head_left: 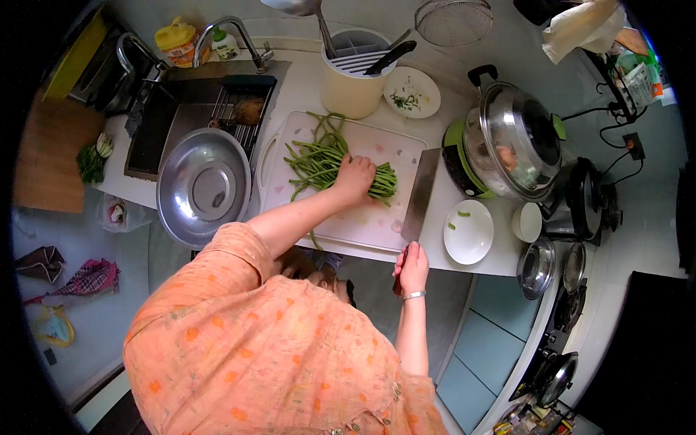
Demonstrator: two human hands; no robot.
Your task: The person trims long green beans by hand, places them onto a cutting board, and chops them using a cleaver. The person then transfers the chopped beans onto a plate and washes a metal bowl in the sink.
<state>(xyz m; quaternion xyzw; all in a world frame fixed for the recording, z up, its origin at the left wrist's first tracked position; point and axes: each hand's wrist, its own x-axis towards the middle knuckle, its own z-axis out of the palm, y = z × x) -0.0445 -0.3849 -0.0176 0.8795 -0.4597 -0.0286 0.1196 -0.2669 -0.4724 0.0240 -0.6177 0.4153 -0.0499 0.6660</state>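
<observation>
A bunch of long green beans (315,161) lies on the white cutting board (348,221), their right ends gathered roughly level. My left hand (355,177) rests over the bunch with its fingers curled round it. My right hand (412,268) grips the handle of a cleaver (420,196) at the board's front right. The cleaver's broad blade points away from me over the board's right edge, apart from the beans. Right of it, a white bowl (468,232) holds a few short green pieces.
A steel basin (204,185) stands left of the board, over the front of the sink (148,145). Behind the board are a knife holder (351,90) and a plate (412,80) with chopped greens. A lidded steamer (518,138) and a small bowl (527,222) are at the right.
</observation>
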